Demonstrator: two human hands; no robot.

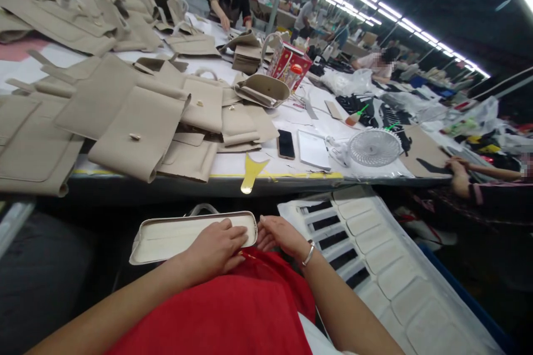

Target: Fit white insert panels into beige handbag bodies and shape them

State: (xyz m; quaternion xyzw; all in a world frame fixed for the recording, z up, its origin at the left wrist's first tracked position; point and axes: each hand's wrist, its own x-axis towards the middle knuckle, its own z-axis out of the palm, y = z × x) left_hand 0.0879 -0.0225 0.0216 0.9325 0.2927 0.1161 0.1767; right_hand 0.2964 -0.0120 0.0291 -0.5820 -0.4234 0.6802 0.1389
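Observation:
A beige handbag (166, 241) lies across my lap, its long, pale, flat panel and raised rim facing up. Its curved handle shows at the far side. My left hand (220, 241) is closed over the right part of the bag, fingers on the pale panel and thumb by the near rim. At the bag's right end is my right hand (283, 236), with a bracelet on the wrist. Its fingers are loosely curved and apart, the tips beside or touching the rim; the frame does not settle which. A red apron (225, 310) lies below both hands.
Beige bag pieces (133, 116) cover the left of the worktable. A yellow tool (252, 172), a phone (286, 144), a notepad (313, 150) and a fan (375, 148) lie along its front. A moulded white tray (383, 260) stands at right. Co-workers' hands (458, 169) appear nearby.

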